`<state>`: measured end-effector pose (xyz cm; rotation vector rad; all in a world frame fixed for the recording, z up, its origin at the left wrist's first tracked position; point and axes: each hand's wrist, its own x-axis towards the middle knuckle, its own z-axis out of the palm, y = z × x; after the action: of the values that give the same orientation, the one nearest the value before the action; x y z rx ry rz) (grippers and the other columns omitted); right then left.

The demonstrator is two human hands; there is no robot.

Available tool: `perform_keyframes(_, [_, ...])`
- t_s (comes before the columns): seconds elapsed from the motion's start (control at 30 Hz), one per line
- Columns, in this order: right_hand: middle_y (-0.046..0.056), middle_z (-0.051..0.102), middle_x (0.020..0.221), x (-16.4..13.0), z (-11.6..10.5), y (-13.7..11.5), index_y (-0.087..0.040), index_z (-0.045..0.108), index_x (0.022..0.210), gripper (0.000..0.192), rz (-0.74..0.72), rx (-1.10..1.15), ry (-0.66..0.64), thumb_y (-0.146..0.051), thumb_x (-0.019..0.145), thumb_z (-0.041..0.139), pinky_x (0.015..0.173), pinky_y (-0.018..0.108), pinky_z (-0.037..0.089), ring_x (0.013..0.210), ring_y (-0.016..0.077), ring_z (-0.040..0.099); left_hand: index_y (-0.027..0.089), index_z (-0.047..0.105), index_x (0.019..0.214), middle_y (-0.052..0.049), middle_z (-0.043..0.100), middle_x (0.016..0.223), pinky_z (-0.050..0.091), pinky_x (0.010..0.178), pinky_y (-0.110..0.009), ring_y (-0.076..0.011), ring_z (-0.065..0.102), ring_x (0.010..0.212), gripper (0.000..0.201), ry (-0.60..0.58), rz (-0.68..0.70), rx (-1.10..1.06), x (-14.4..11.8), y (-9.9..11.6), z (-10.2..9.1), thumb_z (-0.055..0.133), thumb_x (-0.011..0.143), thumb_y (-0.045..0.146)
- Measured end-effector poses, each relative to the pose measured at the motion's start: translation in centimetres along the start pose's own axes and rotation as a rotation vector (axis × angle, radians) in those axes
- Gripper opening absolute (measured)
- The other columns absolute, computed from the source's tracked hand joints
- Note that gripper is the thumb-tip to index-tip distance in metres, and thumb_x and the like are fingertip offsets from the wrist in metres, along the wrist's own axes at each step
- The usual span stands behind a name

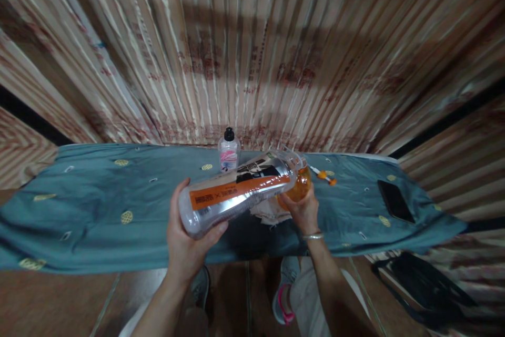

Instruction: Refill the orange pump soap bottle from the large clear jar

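While aslant, bottle (pixel 236 192) near orange liquid (pixel 303 183).

1. At the left end of the table (pixel 90 205), I have a broad stretch of flat cloth from front edge to back.
2. Across the middle, the large bottle (pixel 236 195) slants between the left hand (pixel 185 242) and right hand (pixel 305 211), barring my way.
3. Near the back edge, the black-capped bottle (pixel 229 157) stands upright; the curtain (pixel 252 63) walls me off beyond.
4. Rightward, I could pass between the orange-and-white item (pixel 323 174) and the phone (pixel 395 201).
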<state>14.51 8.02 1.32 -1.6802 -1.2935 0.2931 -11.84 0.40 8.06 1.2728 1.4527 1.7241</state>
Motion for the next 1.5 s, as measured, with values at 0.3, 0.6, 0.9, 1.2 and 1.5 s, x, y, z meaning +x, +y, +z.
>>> perform_keyframes(0.3, [0.017, 0.074, 0.112, 0.0, 0.0, -0.2, -0.013, 0.054, 0.13, 0.092, 0.013, 0.002, 0.008, -0.072, 0.062, 0.072, 0.082, 0.042, 0.058, 0.1, 0.0335, 0.073, 0.025, 0.04, 0.146, -0.008, 0.062, 0.119, 0.056, 0.093, -0.043, -0.0281, 0.066, 0.105, 0.106, -0.051, 0.012, 0.035, 0.5, -0.9, -0.9, 0.091, 0.054, 0.041])
perform_keyframes(0.6, [0.016, 0.075, 0.108, 0.0, 0.1, -0.1, -0.014, 0.055, 0.128, 0.088, 0.001, 0.008, 0.02, -0.07, 0.062, 0.073, 0.078, 0.04, 0.058, 0.095, 0.0324, 0.074, 0.025, 0.038, 0.148, -0.01, 0.059, 0.126, 0.046, 0.107, -0.051, -0.0309, 0.06, 0.116, 0.111, 0.005, -0.021, 0.038, 0.1, 0.0, -0.1, 0.089, 0.053, 0.051])
perform_keyframes(0.9, [0.017, 0.074, 0.111, 0.0, 0.2, 0.1, -0.014, 0.054, 0.128, 0.088, -0.024, -0.008, 0.024, -0.071, 0.064, 0.072, 0.079, 0.041, 0.058, 0.097, 0.0325, 0.073, 0.024, 0.038, 0.149, -0.01, 0.058, 0.128, 0.043, 0.109, -0.052, -0.0312, 0.059, 0.116, 0.115, 0.028, -0.044, 0.019, -0.1, 0.7, 0.2, 0.09, 0.051, 0.053])
perform_keyframes(1.2, [0.016, 0.075, 0.111, 0.0, 0.0, -0.1, -0.014, 0.053, 0.13, 0.09, 0.028, -0.014, -0.001, -0.068, 0.062, 0.073, 0.08, 0.04, 0.058, 0.097, 0.0322, 0.073, 0.025, 0.037, 0.148, -0.01, 0.057, 0.128, 0.042, 0.11, -0.053, -0.0319, 0.058, 0.118, 0.113, 0.013, -0.044, 0.038, 0.0, 0.6, 0.1, 0.09, 0.052, 0.052])
perform_keyframes(1.5, [0.016, 0.075, 0.109, 0.1, 0.1, 0.0, -0.014, 0.055, 0.128, 0.087, 0.004, -0.016, 0.014, -0.07, 0.063, 0.073, 0.079, 0.041, 0.058, 0.097, 0.0328, 0.073, 0.025, 0.038, 0.147, -0.01, 0.056, 0.129, 0.042, 0.111, -0.052, -0.032, 0.057, 0.12, 0.11, 0.011, -0.021, 0.033, 0.0, 0.4, 0.1, 0.09, 0.053, 0.05])
